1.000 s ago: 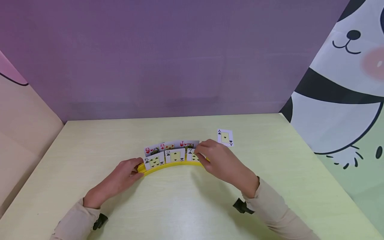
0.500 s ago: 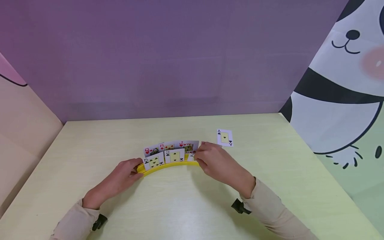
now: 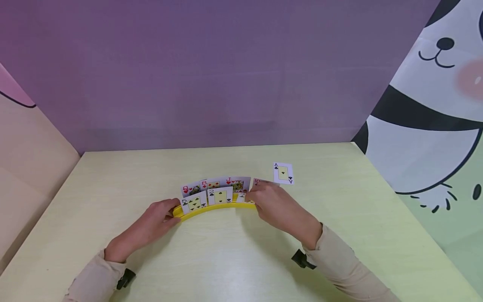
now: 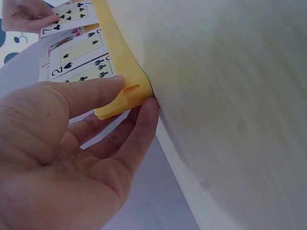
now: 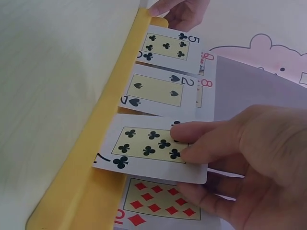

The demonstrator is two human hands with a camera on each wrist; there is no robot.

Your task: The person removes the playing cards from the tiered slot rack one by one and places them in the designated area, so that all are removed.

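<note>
My left hand point(image 3: 149, 220) grips the left end of a curved yellow playing card holder point(image 3: 216, 207), thumb on its front and fingers beneath. My right hand point(image 3: 283, 209) pinches the seven of clubs point(image 5: 144, 141) by its upper part. In the right wrist view that card's lower edge meets the holder. The five of clubs point(image 3: 194, 203) and two of spades point(image 3: 220, 196) stand in the front row. Behind them show a red queen point(image 3: 188, 188), an eight of diamonds point(image 3: 212, 184), a red jack point(image 3: 237, 184) and, partly covered, a ten of diamonds point(image 5: 158, 203).
An ace of clubs point(image 3: 283, 173) lies face up on the pale table point(image 3: 211, 260), beyond my right hand. A purple panel point(image 3: 226, 75) rises behind the table's far edge. On the right is a wall with a cartoon panda point(image 3: 419, 126).
My right hand has shifted slightly downward with the seven of clubs, which shows less of its face in the head view. The red ten behind has come into sight. My left hand stays put.
</note>
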